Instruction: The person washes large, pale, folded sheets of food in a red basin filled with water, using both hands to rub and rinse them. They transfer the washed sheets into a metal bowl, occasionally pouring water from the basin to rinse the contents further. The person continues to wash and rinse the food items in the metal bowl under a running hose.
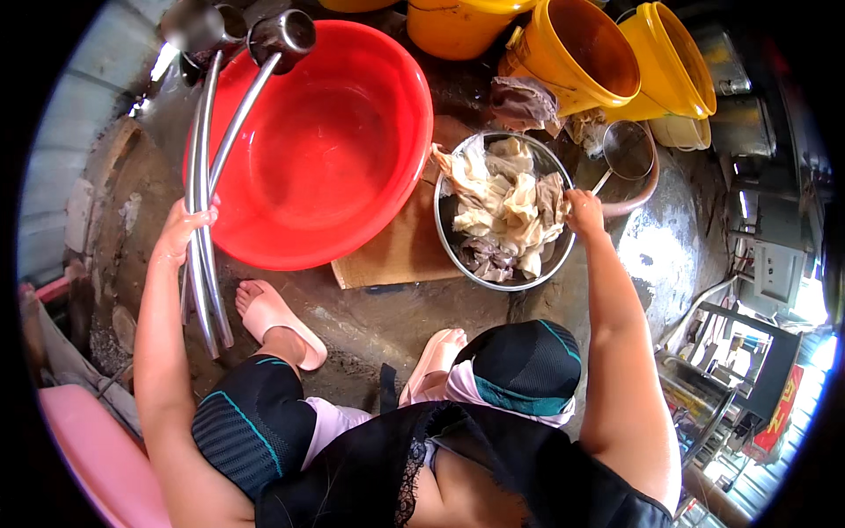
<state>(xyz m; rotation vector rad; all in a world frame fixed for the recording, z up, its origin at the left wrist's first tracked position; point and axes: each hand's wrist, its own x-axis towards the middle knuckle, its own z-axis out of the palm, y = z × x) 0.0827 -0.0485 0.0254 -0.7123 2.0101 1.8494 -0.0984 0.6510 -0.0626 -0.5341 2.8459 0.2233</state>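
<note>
Long-handled stainless-steel ladles [231,135] are bunched in my left hand [185,228], their cups at the far left by the rim of a large red plastic basin [310,244]. That basin's inner wall looks wet. To its right stands a round metal basin [561,267] heaped with crumpled beige and brown cloths [508,198]. My right hand [584,211] has its fingers closed at the right rim of this metal basin, next to a brown cloth. Exactly what the fingertips pinch is partly hidden.
Several yellow plastic buckets [541,86] stand at the back, with a dark crumpled cloth [525,102] before them. A round wire strainer [628,150] lies right of the metal basin. Flattened cardboard [396,254] lies on the wet floor. My sandalled feet [280,323] are close by.
</note>
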